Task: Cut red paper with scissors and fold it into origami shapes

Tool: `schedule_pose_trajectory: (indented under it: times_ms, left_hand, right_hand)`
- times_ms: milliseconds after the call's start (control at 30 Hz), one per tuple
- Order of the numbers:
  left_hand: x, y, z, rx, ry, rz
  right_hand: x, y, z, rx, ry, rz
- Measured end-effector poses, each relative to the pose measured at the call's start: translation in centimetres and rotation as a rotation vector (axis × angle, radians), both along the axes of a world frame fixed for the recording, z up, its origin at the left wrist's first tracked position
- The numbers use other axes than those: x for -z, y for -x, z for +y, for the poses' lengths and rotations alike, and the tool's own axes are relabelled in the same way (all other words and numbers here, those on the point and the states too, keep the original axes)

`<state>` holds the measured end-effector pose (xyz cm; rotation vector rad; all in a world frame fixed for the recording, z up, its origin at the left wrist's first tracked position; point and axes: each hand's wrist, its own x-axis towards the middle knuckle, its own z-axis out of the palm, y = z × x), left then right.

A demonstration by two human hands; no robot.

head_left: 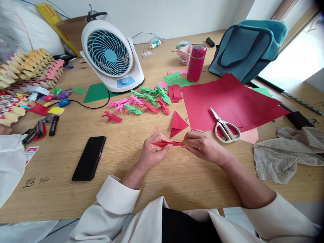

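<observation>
Between my two hands a narrow folded strip of red paper (167, 144) is held level above the table, seen nearly edge-on. My left hand (155, 148) pinches its left part between thumb and fingers. At the other end, the fingers of my right hand (199, 145) are closed on the same piece. Just beyond my hands lies a red folded paper triangle (178, 124). Farther out is a heap of small folded figures in green (148, 96), pink (124, 103) and red (112, 116). White-handled scissors (225, 128) rest on large red paper sheets (227, 101) to the right.
A white fan (111, 54) stands at the back left, a red flask (196, 63) and a teal bag (248, 50) at the back right. A black phone (89, 158) lies left of my hands, a crumpled cloth (288, 152) to the right. Another person's white sleeve (11, 162) shows at far left.
</observation>
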<state>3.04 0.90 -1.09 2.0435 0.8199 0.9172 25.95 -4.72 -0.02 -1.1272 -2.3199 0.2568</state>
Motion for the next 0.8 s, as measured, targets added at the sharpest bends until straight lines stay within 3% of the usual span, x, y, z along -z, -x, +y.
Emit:
schedule_pose_trajectory:
  times_ms: [333,533,633,800]
  left_hand:
    - [-0.1,0.2,0.5,-0.012,0.052,-0.051]
    - [-0.2,1.0,1.2,-0.019,-0.071,-0.13]
    - [-0.4,1.1,1.0,0.051,-0.232,-0.134]
    - [-0.5,1.2,0.2,0.089,-0.491,-0.084]
  right_hand:
    - [0.4,-1.4,0.3,0.017,0.015,-0.101]
    - [0.5,-2.3,0.5,0.199,0.038,-0.021]
    - [0.3,-1.8,0.5,0.304,0.195,0.226]
    - [0.1,-0.6,0.3,0.325,0.702,0.528]
